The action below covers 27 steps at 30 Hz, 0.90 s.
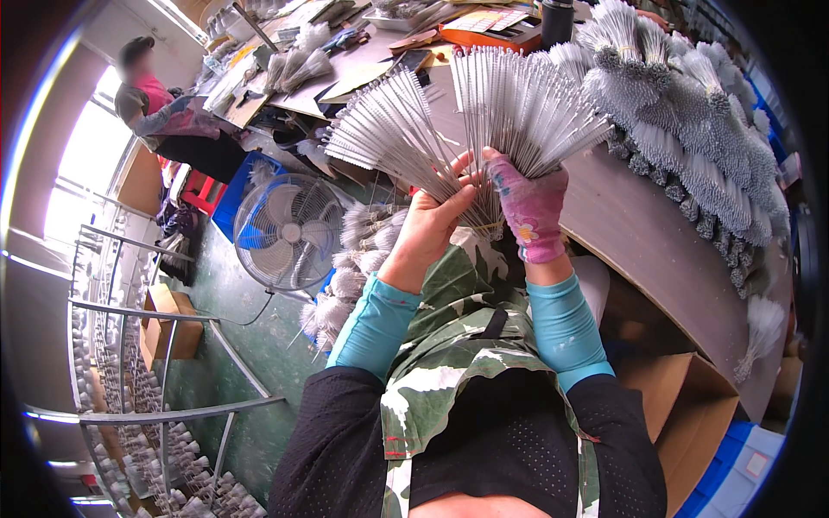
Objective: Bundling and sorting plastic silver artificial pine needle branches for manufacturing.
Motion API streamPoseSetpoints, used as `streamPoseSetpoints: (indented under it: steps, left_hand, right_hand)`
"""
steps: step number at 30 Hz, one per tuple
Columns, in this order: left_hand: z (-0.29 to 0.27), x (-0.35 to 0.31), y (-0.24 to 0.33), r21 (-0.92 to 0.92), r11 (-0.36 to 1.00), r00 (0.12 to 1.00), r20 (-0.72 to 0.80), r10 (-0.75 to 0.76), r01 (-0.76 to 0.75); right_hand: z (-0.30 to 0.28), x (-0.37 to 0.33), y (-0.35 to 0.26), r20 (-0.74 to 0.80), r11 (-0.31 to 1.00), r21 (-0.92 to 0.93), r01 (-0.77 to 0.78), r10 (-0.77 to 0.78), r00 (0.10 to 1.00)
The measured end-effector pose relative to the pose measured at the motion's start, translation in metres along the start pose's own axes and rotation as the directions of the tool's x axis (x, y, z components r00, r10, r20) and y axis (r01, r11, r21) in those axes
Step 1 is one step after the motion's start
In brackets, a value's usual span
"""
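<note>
Thin wire brushes with white bristled heads are spread into two fans, a left fan [380, 129] and a right fan [527, 108], with their bare wire stems converging in my hands. My bare left hand [427, 229] is closed round the stems of the left fan. My right hand [528, 207], in a pink glove with a flower on it, grips the stems of the right fan. The lower stem ends meet just above my camouflage apron [471, 293]. Some fingertips are hidden behind the wires.
Tied bundles of similar brushes [691, 155] lie heaped on the table [639, 229] at right. A floor fan [291, 231] stands left, near more bundles [350, 285]. Metal racks [173, 416] fill the lower left. An open cardboard box [691, 414] sits lower right. A person [155, 108] stands at far left.
</note>
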State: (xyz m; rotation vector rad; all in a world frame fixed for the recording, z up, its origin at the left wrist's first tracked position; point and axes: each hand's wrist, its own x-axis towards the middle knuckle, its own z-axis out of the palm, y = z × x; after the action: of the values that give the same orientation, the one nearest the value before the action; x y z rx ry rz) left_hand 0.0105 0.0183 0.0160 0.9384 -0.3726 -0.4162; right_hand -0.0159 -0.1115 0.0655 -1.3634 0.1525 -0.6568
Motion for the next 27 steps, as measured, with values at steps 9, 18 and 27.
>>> streamPoseSetpoints:
  steps: [9, 18, 27]
  left_hand:
    - [0.002, 0.007, -0.005, 0.072, 0.996, 0.998, 0.039, -0.050, 0.047]
    - [-0.006, 0.000, -0.014, 0.488, 0.873, 0.996, 0.072, -0.061, 0.018]
    - [0.003, -0.011, -0.019, 0.230, 0.973, 0.999, -0.025, 0.040, -0.034]
  right_hand:
    - [-0.010, 0.001, -0.004, 0.033, 0.990, 0.128, -0.056, 0.052, 0.998]
    - [-0.008, -0.002, 0.019, 0.235, 0.981, -0.126, 0.145, -0.112, 0.965]
    - [-0.006, -0.001, 0.019, 0.041, 0.995, -0.082, 0.050, -0.047, 0.998]
